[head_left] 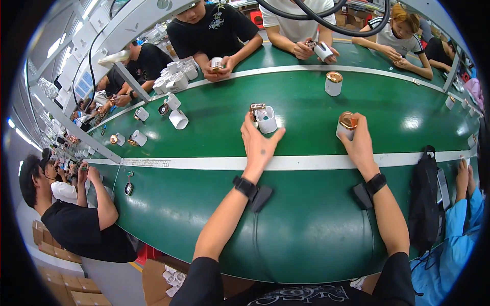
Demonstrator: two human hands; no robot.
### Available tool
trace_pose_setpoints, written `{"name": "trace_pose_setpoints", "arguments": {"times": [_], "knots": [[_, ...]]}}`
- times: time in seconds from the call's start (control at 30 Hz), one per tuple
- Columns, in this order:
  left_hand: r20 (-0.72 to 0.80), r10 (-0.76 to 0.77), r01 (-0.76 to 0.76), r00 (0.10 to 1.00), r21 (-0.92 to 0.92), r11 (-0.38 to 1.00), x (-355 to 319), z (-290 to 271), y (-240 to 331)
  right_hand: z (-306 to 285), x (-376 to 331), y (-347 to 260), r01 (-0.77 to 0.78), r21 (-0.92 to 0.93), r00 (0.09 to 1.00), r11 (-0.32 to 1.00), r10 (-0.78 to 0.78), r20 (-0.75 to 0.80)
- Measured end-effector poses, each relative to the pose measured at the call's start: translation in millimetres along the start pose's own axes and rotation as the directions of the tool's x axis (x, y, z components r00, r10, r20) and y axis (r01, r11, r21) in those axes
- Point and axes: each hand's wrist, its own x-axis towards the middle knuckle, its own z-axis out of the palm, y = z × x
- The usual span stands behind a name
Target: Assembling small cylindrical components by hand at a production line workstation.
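My left hand point(261, 145) is around a white open-topped housing point(266, 121) on the green conveyor. Its fingers lie beside the copper-coloured part point(258, 107) at the housing's left, and its thumb stands out to the right, spread from the fingers. Thin wires seem to run between that part and the housing. My right hand point(360, 141) grips a white cylindrical housing with a shiny copper-coloured top point(347, 121), thumb on the near side and fingers along the right. Its far fingertips are partly hidden. Both wrists wear black bands with small black boxes and cables.
Beyond my hands stands another copper-topped white cylinder point(334, 84). White housings point(173, 81) pile up at the far left, with loose ones point(178, 119) nearer. A pale rail point(306, 161) crosses before me. A black bag point(426, 199) lies right. Co-workers handle parts opposite and at both sides.
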Motion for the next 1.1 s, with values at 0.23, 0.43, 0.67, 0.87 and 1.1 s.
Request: {"name": "trace_pose_setpoints", "arguments": {"times": [0.23, 0.43, 0.67, 0.87, 1.1], "knots": [[0.040, -0.253, 0.254, 0.967, 0.000, 0.967, 33, 16, 8, -10, -11, -20, 0.172, -0.278, 0.946, 0.945, -0.237, -0.220], [0.481, -0.163, 0.395, 0.862, -0.433, 0.810, -34, -1, 26, -7, -49, -38, -0.162, 0.477, 0.961, 0.864, 0.029, 0.275], [0.629, 0.202, 0.099, 0.751, -0.410, 0.907, -107, -82, 50, -10, -44, -58, -0.440, 0.465, 0.395, 0.768, -0.300, 0.868], [0.622, 0.263, 0.003, 0.738, -0.392, 0.920, -114, -77, 55, -25, -49, -51, -0.438, 0.440, 0.379, 0.784, -0.283, 0.881], [0.600, 0.314, -0.067, 0.736, -0.396, 0.916, -126, -74, 47, -31, -49, -65, -0.312, 0.469, 0.500, 0.827, -0.276, 0.820]]}}
